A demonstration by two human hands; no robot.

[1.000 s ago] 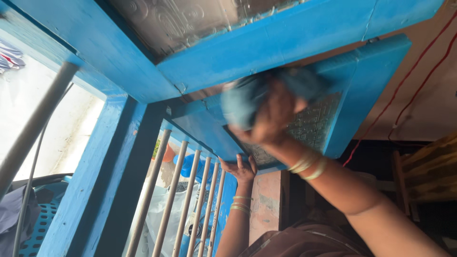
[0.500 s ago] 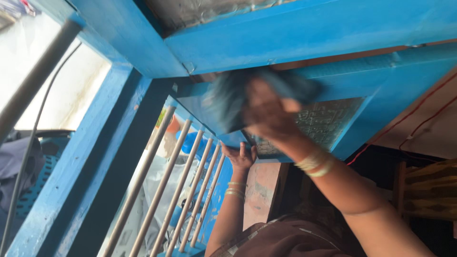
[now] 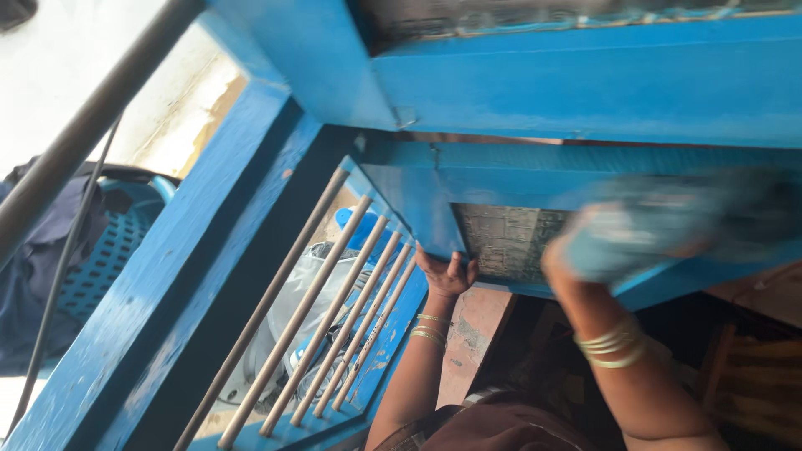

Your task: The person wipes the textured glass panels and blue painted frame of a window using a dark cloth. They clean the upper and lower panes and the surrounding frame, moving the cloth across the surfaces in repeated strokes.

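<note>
Left of centre, the left hand grips the lower edge of the blue shutter frame, steadying it. Further right, the right hand is clenched around a blurred blue cloth pressed against the patterned glass pane. The cloth looks soft and light, best held bunched in the palm.

Gold bangles ring both wrists, left hand and right hand.

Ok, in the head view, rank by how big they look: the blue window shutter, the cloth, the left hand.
1. Shutter, largest.
2. Cloth, blurred, so roughly.
3. Left hand, smallest.
</note>
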